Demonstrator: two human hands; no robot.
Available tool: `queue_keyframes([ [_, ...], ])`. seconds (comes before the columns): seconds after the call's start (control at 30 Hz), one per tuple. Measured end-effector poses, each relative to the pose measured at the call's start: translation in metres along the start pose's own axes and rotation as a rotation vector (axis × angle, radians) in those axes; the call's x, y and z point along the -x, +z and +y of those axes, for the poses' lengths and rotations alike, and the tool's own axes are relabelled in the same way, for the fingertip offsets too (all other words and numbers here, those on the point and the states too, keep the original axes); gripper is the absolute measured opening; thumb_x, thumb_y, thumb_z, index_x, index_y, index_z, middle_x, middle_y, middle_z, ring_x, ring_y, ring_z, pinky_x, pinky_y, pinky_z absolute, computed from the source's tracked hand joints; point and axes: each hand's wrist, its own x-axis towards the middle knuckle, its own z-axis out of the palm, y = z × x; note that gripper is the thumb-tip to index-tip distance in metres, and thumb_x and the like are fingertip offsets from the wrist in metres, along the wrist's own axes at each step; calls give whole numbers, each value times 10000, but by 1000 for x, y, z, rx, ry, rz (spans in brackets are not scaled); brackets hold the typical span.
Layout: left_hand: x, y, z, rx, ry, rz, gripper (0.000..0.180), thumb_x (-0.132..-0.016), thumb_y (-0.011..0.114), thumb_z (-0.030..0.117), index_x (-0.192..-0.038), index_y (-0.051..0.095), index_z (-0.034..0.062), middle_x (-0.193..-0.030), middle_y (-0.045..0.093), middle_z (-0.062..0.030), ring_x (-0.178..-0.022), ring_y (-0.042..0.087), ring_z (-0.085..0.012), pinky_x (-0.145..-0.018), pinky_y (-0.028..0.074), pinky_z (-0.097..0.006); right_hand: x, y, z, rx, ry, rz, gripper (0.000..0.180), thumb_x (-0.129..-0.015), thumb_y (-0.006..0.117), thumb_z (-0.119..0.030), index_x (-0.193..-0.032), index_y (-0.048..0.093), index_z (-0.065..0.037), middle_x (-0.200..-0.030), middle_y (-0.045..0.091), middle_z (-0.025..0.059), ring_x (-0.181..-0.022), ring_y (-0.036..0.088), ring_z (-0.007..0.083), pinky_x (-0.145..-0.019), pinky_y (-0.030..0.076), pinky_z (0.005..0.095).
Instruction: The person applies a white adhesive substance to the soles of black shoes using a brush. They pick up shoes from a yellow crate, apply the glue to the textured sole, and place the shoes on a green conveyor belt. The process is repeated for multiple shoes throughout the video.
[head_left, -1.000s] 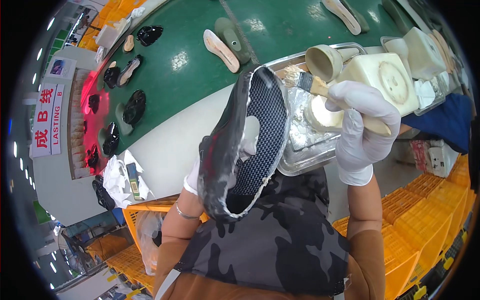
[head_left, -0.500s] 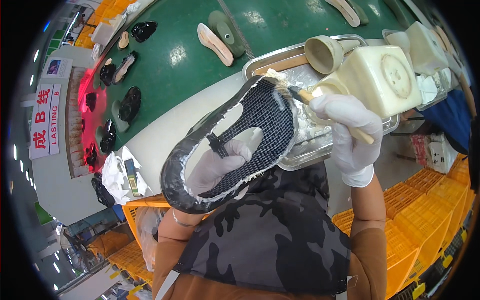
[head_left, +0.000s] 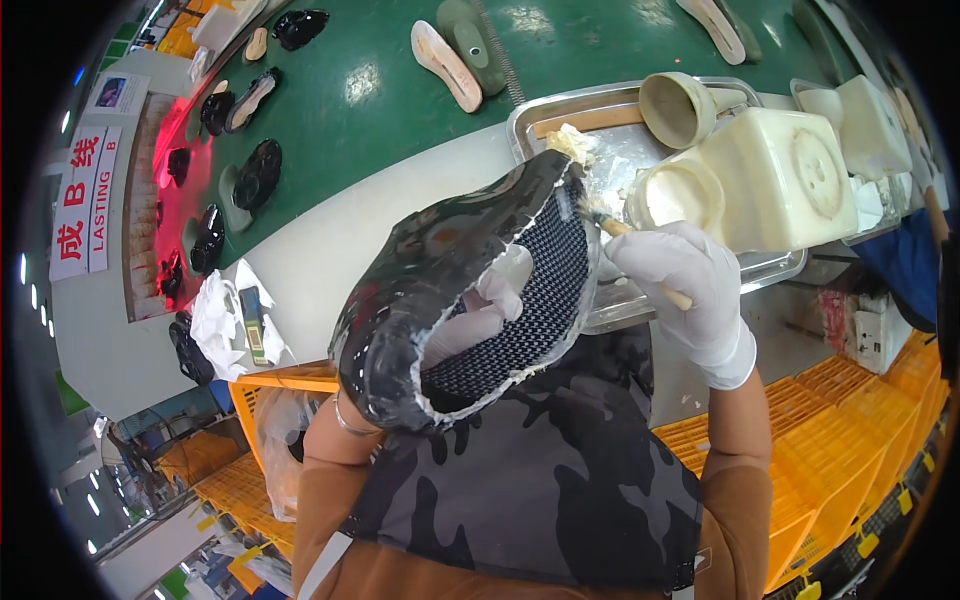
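Observation:
My gloved left hand (head_left: 475, 322) grips a glossy black shoe upper (head_left: 420, 262); some of its fingers show through the opening, against a black-and-white woven lining (head_left: 548, 290). White paste rims the upper's edge. In my gloved right hand (head_left: 690, 290) is a wooden-handled brush (head_left: 618, 229), its bristles at the upper's right edge. Just beyond that hand, a cream plastic jug (head_left: 790, 185) lies on its side with white paste in its mouth. It rests in a metal tray (head_left: 518, 128), beside a beige cup (head_left: 672, 110).
Across the far side runs a green conveyor belt (head_left: 360, 120), bearing pale shoe insoles (head_left: 446, 66) and several black shoes (head_left: 258, 175). Crumpled white paper (head_left: 218, 320) lies at the left on the pale table edge (head_left: 380, 200). Orange crates (head_left: 800, 440) stand at the lower right.
The shoe upper has tilted, so more of its glossy outer side shows and less of its opening. My right hand and the brush have moved slightly down along its edge.

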Motion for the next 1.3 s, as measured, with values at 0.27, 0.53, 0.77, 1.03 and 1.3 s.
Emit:
queue_keyframes([
  [0.27,2,-11,-18,-25,44,88,215,-781,571,12,-996,569,11,-932,583,-38,-873,543,-103,-782,437,-249,17,3,-7,-467,244,138,160,-765,612,16,-912,612,-46,-827,651,90,-745,627,206,-668,484,279],
  [0.53,-3,-9,-11,-138,71,58,152,-799,553,5,-950,569,9,-898,581,-46,-829,547,-104,-733,447,-234,23,2,-25,-774,332,234,82,-838,558,-32,-897,575,22,-830,640,132,-757,628,213,-695,492,292],
  [0.77,-20,-21,-17,-295,357,166,108,-815,535,1,-920,561,5,-868,574,-52,-779,550,-102,-683,454,-210,21,-20,-23,-970,318,410,254,-882,565,-229,-920,493,11,-789,597,175,-669,581,206,-583,475,291],
  [1.03,-19,-12,4,729,157,-49,151,-876,456,31,-1006,490,-39,-889,567,-220,-417,456,-129,-344,378,-183,-1,-67,22,-631,319,724,209,-934,461,-186,-1007,531,-3,-853,602,114,-661,549,133,-593,449,234],
  [1.3,-22,-12,7,943,144,-124,193,-867,476,7,-1056,478,-35,-938,572,-106,-490,551,-184,-342,422,-196,-16,-109,94,-574,402,565,183,-935,454,-152,-1036,548,-31,-899,609,63,-723,544,79,-612,432,186],
])
